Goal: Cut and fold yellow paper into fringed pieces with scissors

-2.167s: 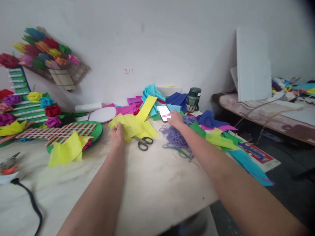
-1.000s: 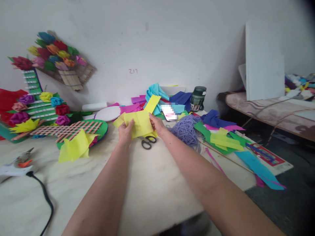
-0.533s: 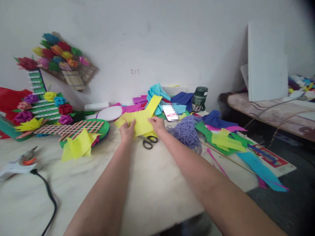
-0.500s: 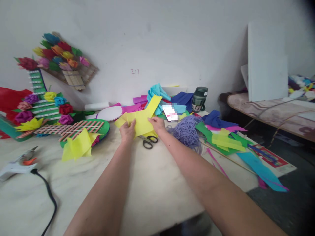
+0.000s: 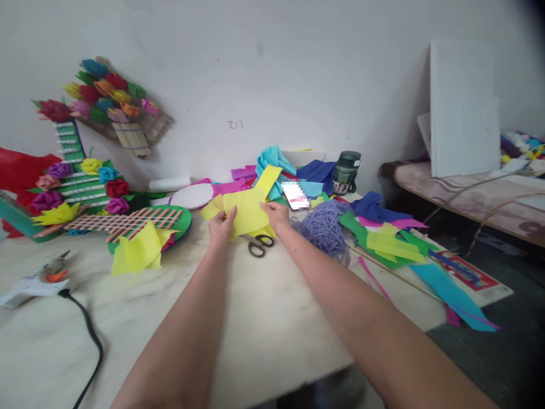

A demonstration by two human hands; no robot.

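Observation:
A piece of yellow crepe paper (image 5: 247, 210) is stretched between my two hands above the table. My left hand (image 5: 221, 228) pinches its left edge, thumb on the near face. At the right edge, my right hand (image 5: 276, 216) grips it between thumb and fingers. Just below the paper lie scissors (image 5: 257, 249) with black handles; their blades are mostly hidden under it. More yellow paper (image 5: 269, 180) shows behind the held piece. To the right of my right hand is a tangled heap of purple yarn (image 5: 324, 227).
A hot glue gun (image 5: 40, 281) with a black cord lies at the left. Nearby stands a green guitar-shaped craft (image 5: 181, 218) with paper flowers. Further back are a phone (image 5: 295, 196), coloured paper (image 5: 275, 159) and a dark bottle (image 5: 347, 172). Paper strips (image 5: 453, 295) overhang the right edge.
The held yellow paper looks flatter and its left edge has shifted. Both hands keep their grip in nearly the same place. The view has moved slightly.

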